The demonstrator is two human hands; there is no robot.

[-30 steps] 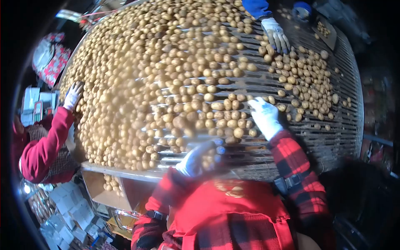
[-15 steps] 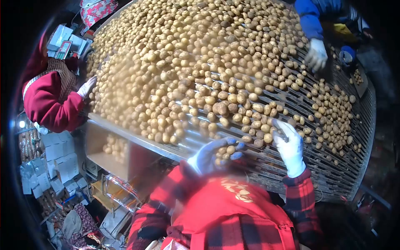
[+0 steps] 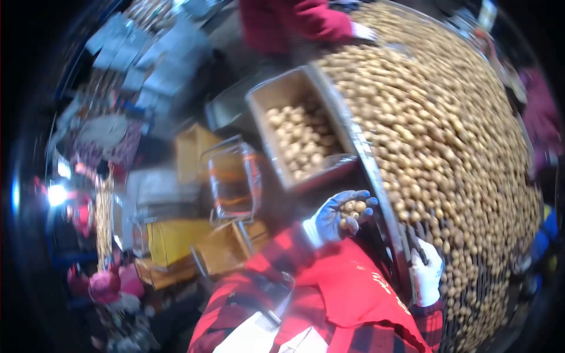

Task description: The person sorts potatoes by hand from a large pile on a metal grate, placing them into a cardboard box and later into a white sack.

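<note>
Several small potatoes rest in the palm of my left hand, which wears a blue and white glove with its fingers curled round them. It is just left of the metal table edge. My right hand, in a white glove, is over the slatted surface beside the potato pile; its fingertips are dark and blurred, and whether they hold anything is unclear. A cardboard box partly filled with potatoes stands against the outer side of the table edge.
A person in a red sleeve has a gloved hand on the pile at the top. Another person is at the far right. Left of the box are a wire-framed stand, a yellow container and stacked white boxes.
The view has swung left, bringing the box and the floor area to the middle. My left hand, still holding potatoes, is now outside the table edge near the box.
</note>
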